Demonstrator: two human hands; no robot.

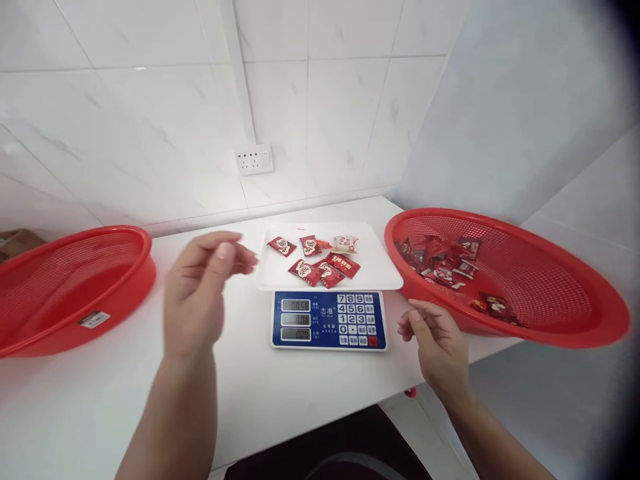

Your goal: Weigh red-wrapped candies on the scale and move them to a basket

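A digital scale with a blue keypad panel stands on the table, its top display seeming to read 0.058. On its white weighing tray lie several small wrapped snack packets, mostly red, among them a dark red packet at the left and a cream packet at the back. My left hand hovers by the tray's left edge, fingers loosely bent and apart, with nothing visible in it. To the right of the keypad is my right hand, also empty, its fingers slightly curled and the thumb apart.
At the right a large red mesh basket holds several red packets, tilted near the table's edge. Another red basket with a white label sits at the left. A wall socket is behind the white table.
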